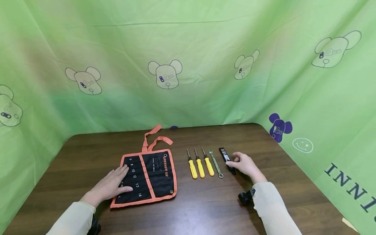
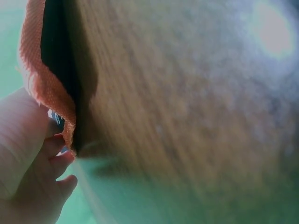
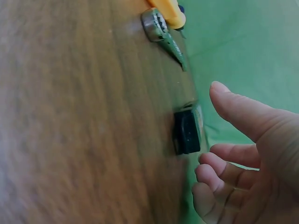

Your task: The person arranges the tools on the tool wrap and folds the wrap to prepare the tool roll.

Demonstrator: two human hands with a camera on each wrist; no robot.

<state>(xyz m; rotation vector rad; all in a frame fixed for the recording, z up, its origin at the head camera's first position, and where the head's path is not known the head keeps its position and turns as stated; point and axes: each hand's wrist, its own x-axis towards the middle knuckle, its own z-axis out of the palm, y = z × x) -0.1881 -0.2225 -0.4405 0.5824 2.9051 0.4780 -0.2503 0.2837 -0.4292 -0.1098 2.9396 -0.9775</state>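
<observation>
My left hand (image 1: 110, 183) rests on the left part of a black tool pouch with orange trim (image 1: 160, 192), its fingers extended over the numbered pockets. In the left wrist view the pouch's orange edge (image 2: 49, 88) stands slightly raised off the table beside the hand. My right hand (image 1: 244, 165) hovers at a slim black case (image 1: 225, 154) with a printed label. The right wrist view shows thumb and fingers apart, with the case (image 3: 188, 131) beyond them and not gripped. Left of it lie a combination wrench (image 1: 215, 164) and yellow-handled screwdrivers (image 1: 200, 168) in a row.
The wooden table (image 1: 205, 209) has a green printed cloth (image 1: 199, 107) hanging behind and at its sides. Two orange tie straps (image 1: 152, 138) stretch from the pouch's top toward the back edge. A black wrist camera (image 1: 246, 197) sits under the right wrist.
</observation>
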